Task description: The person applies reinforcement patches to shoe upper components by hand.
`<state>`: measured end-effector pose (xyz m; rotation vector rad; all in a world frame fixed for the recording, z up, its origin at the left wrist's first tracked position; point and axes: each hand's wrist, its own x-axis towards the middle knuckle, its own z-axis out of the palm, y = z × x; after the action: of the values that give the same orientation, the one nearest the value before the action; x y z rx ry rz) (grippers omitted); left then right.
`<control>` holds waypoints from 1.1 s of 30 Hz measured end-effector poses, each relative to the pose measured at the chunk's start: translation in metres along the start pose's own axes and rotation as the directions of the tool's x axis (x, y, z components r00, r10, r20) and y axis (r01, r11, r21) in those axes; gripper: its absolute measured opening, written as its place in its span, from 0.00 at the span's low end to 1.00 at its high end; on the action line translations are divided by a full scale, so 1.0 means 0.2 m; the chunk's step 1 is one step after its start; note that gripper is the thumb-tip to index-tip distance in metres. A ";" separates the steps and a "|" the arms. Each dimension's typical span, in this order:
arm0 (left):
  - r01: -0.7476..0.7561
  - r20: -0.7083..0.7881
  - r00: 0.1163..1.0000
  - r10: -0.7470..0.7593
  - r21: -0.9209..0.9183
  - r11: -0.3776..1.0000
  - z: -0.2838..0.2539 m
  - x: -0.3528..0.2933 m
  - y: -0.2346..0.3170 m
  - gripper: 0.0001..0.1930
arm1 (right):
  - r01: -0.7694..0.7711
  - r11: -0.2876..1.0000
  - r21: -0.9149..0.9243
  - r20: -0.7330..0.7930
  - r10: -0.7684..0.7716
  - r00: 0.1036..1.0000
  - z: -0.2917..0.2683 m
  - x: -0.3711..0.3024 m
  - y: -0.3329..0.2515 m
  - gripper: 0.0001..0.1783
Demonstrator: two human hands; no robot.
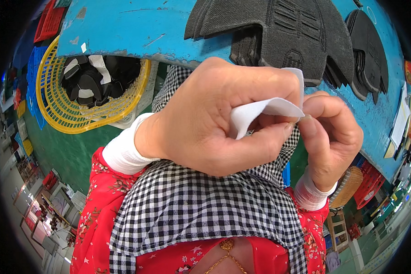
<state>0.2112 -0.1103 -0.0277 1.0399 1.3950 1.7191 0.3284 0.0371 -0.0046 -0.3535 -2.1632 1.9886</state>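
Note:
A thin, bendy white piece (pixel 265 108), cloth or paper, curls through the fingers of my left hand (pixel 210 118). That hand is closed around it, with thumb and forefinger pinching near its edge. My right hand (pixel 331 134) meets it from the right, thumb and forefinger closed on the tip of the white piece. Part of the piece is hidden inside my left fist. Just beyond my hands, a stack of black textured sheets (pixel 297 32) with moulded ridges lies on the blue table (pixel 132 27).
A smaller stack of black sheets (pixel 367 50) lies at the table's right. At left, a yellow basket (pixel 48 100) holds black pieces and some white strips. A red crate (pixel 370 185) stands low at right. The table's worn near edge runs in front of me.

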 end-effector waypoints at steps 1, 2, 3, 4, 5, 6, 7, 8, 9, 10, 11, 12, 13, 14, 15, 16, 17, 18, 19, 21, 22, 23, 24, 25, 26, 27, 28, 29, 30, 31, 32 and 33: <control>-0.018 -0.014 1.000 0.018 0.043 0.999 0.00 0.00 0.00 0.02 | 0.020 1.000 0.003 0.001 -0.020 1.000 0.00 0.00 0.00 0.08; -0.035 -0.027 0.999 0.037 0.087 0.996 0.00 0.00 0.00 0.02 | 0.020 1.000 0.003 0.000 -0.020 1.000 0.00 0.00 0.01 0.08; -0.034 -0.027 0.999 0.037 0.087 0.996 0.00 0.00 0.00 0.02 | 0.039 0.999 -0.024 0.007 -0.039 0.999 0.00 0.00 0.01 0.07; -0.024 -0.033 0.999 0.028 0.097 0.995 0.00 0.00 0.00 0.02 | 0.059 0.997 -0.050 0.014 -0.058 0.998 0.00 0.00 0.02 0.07; -0.014 -0.038 0.999 0.018 0.108 0.994 0.00 0.00 0.00 0.03 | 0.058 0.997 -0.050 0.014 -0.057 0.998 0.00 0.00 0.02 0.07; -0.014 -0.038 0.999 0.018 0.108 0.994 0.01 0.00 -0.01 0.03 | 0.068 0.996 -0.052 0.012 -0.067 0.998 0.00 0.00 0.03 0.07; -0.026 -0.039 0.999 0.030 0.110 0.994 0.01 0.00 -0.01 0.03 | 0.077 0.995 -0.055 0.009 -0.077 0.997 -0.01 0.01 0.03 0.07; -0.037 -0.041 0.998 0.042 0.112 0.993 0.01 0.00 -0.02 0.03 | 0.077 0.996 -0.055 0.010 -0.076 0.997 -0.01 0.01 0.03 0.07; -0.037 -0.040 0.998 0.042 0.112 0.993 0.01 0.00 -0.02 0.03 | 0.083 0.995 -0.057 0.017 -0.082 0.996 -0.01 0.01 0.03 0.07; -0.044 -0.040 0.998 0.049 0.126 0.991 0.01 0.00 -0.01 0.03 | 0.090 0.994 -0.060 0.024 -0.088 0.996 -0.01 0.01 0.03 0.07; -0.051 -0.039 0.998 0.057 0.139 0.989 0.00 0.00 -0.01 0.02 | 0.088 0.994 -0.060 0.024 -0.087 0.996 -0.01 0.01 0.03 0.07; -0.052 -0.038 0.998 0.058 0.141 0.989 0.00 0.00 0.00 0.02 | 0.094 0.993 -0.070 0.021 -0.093 0.995 -0.01 0.01 0.03 0.06; -0.051 -0.026 0.998 0.055 0.134 0.990 0.00 0.01 0.00 0.02 | 0.100 0.992 -0.079 0.018 -0.099 0.995 -0.01 0.01 0.03 0.06; -0.051 -0.014 0.999 0.053 0.128 0.990 0.00 0.01 0.00 0.02 | 0.102 0.992 -0.079 0.017 -0.101 0.995 -0.01 0.00 0.03 0.06; -0.050 -0.014 0.999 0.053 0.128 0.991 0.00 0.01 0.00 0.02 | 0.100 0.992 -0.072 0.011 -0.099 0.995 -0.01 0.01 0.03 0.06; -0.038 -0.026 0.999 0.041 0.096 0.995 0.01 0.01 -0.01 0.02 | 0.098 0.993 -0.066 0.004 -0.098 0.995 -0.01 0.01 0.03 0.06; -0.026 -0.038 0.999 0.029 0.065 0.998 0.01 0.00 -0.01 0.01 | 0.098 0.993 -0.066 0.005 -0.098 0.995 -0.01 0.01 0.03 0.06; -0.026 -0.038 0.999 0.028 0.064 0.998 0.01 0.00 -0.01 0.01 | 0.095 0.994 -0.052 -0.004 -0.095 0.995 0.00 0.01 0.04 0.06; -0.021 -0.040 0.999 0.023 0.051 0.998 0.01 0.00 -0.01 0.01 | 0.092 0.995 -0.038 -0.013 -0.092 0.996 0.00 0.01 0.04 0.07; -0.017 -0.041 0.999 0.018 0.038 0.999 0.01 0.00 -0.02 0.01 | 0.099 0.995 -0.029 -0.014 -0.099 0.995 0.00 0.01 0.04 0.07; -0.037 -0.046 0.998 0.040 0.058 0.998 0.01 0.00 -0.02 0.02 | 0.106 0.994 -0.020 -0.016 -0.106 0.994 0.00 0.01 0.04 0.07; -0.058 -0.050 0.997 0.062 0.078 0.995 0.01 0.01 -0.02 0.02 | 0.106 0.994 -0.020 -0.015 -0.107 0.994 0.00 0.01 0.04 0.07; -0.058 -0.050 0.997 0.062 0.078 0.995 0.01 0.01 -0.02 0.02 | 0.099 0.995 -0.035 -0.009 -0.099 0.995 0.00 0.01 0.04 0.07; -0.051 -0.039 0.998 0.055 0.093 0.994 0.00 0.01 -0.02 0.02 | 0.092 0.995 -0.050 -0.003 -0.092 0.996 0.00 0.01 0.04 0.07; -0.044 -0.029 0.998 0.047 0.108 0.993 0.00 0.01 -0.02 0.01 | 0.092 0.994 -0.050 -0.003 -0.093 0.996 0.01 0.01 0.03 0.07; -0.044 -0.029 0.998 0.047 0.107 0.993 0.00 0.00 -0.02 0.01 | 0.033 0.998 -0.058 -0.023 -0.034 0.999 0.01 0.01 0.02 0.07; -0.008 -0.023 1.000 0.009 0.054 0.998 0.00 0.00 -0.02 0.01 | -0.026 0.998 -0.065 -0.042 0.023 0.999 0.01 0.02 0.01 0.07; 0.028 -0.016 0.999 -0.028 0.002 1.000 0.00 0.00 -0.02 0.01 | -0.026 0.997 -0.066 -0.042 0.023 0.999 0.01 0.02 0.01 0.07; 0.027 -0.017 0.999 -0.027 0.005 1.000 0.00 0.00 -0.02 0.01 | -0.103 0.994 0.027 -0.013 0.103 0.995 0.00 0.02 0.00 0.07; 0.029 -0.017 0.999 -0.029 -0.019 0.999 0.00 0.00 -0.02 0.02 | -0.181 0.977 0.117 0.024 0.179 0.984 -0.01 0.02 0.00 0.08; 0.030 -0.016 0.999 -0.031 -0.044 0.999 -0.01 0.00 -0.02 0.04 | -0.178 0.977 0.117 0.026 0.176 0.984 0.00 0.03 -0.01 0.08; 0.029 -0.014 0.999 -0.029 -0.045 0.999 -0.01 0.01 -0.03 0.04 | -0.194 0.975 0.112 0.037 0.191 0.981 0.01 0.03 -0.01 0.09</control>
<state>0.2076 -0.1082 -0.0338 0.9803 1.3682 1.7320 0.3226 0.0374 -0.0029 -0.5410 -2.0883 2.2206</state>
